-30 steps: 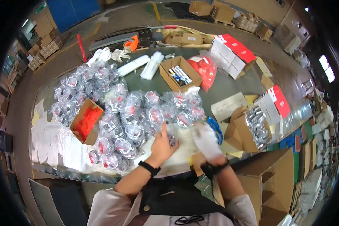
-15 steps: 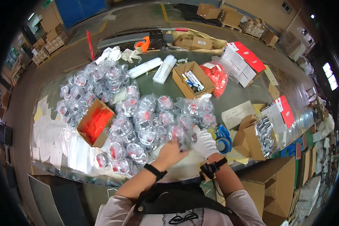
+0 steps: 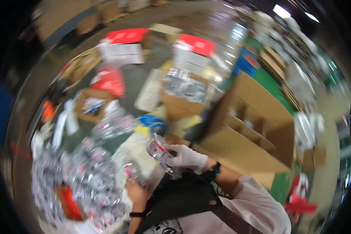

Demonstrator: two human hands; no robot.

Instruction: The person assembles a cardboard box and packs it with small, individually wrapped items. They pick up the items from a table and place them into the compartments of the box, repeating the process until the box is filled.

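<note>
My right hand [image 3: 188,157], in a white glove, grips a round part in clear plastic with a red patch [image 3: 156,146]. It is held up over the table's near edge, beside the large open carton, and more crinkled plastic hangs below the fingers. My bare left hand [image 3: 138,194] is closed on another plastic-bagged round part [image 3: 132,171] lower down at the left. Next to that hand spreads a heap of similar bagged parts [image 3: 91,171]. Motion blur hides the parts' exact kind.
The large carton [image 3: 243,150] with cardboard dividers stands open at the right. Beyond my hands are blue tape rolls [image 3: 154,124], a box of grey metal pieces [image 3: 175,107], a box of markers [image 3: 80,111] and a red bag [image 3: 112,81]. A box of red pieces [image 3: 81,212] sits near left.
The view has swung to the right, bringing the large carton nearer the middle. My right hand has lifted a bagged part away from the heap toward the carton; the left is now apart from it.
</note>
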